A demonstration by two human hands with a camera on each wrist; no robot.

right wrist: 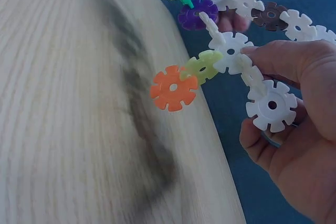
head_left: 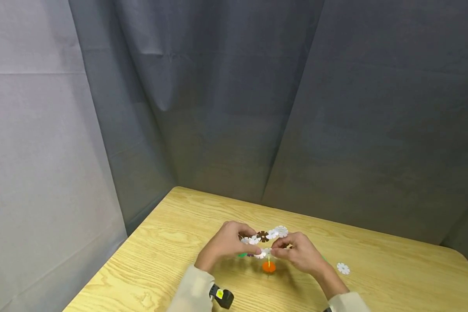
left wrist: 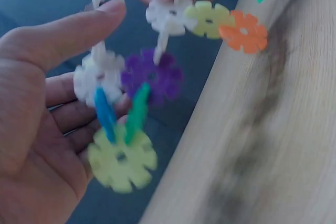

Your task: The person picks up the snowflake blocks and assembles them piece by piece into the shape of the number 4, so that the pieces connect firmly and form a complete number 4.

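Observation:
A chain of slotted plastic flower discs (head_left: 263,242) hangs between both hands above the wooden table (head_left: 394,277). It has white, brown, purple, blue, green and yellow-green pieces, and an orange disc (head_left: 268,267) hangs lowest. My left hand (head_left: 234,242) pinches the chain's left end; in the left wrist view its thumb (left wrist: 79,30) and fingers lie around a white disc (left wrist: 97,77) beside a purple disc (left wrist: 155,77). My right hand (head_left: 292,251) pinches a white disc (right wrist: 231,51) with its thumb (right wrist: 278,56), and another white disc (right wrist: 272,105) lies against its fingers.
One loose white disc (head_left: 343,268) lies on the table to the right of my right hand. A small green piece (head_left: 242,255) shows under the left hand. Grey cloth walls close in behind and to the left of the table.

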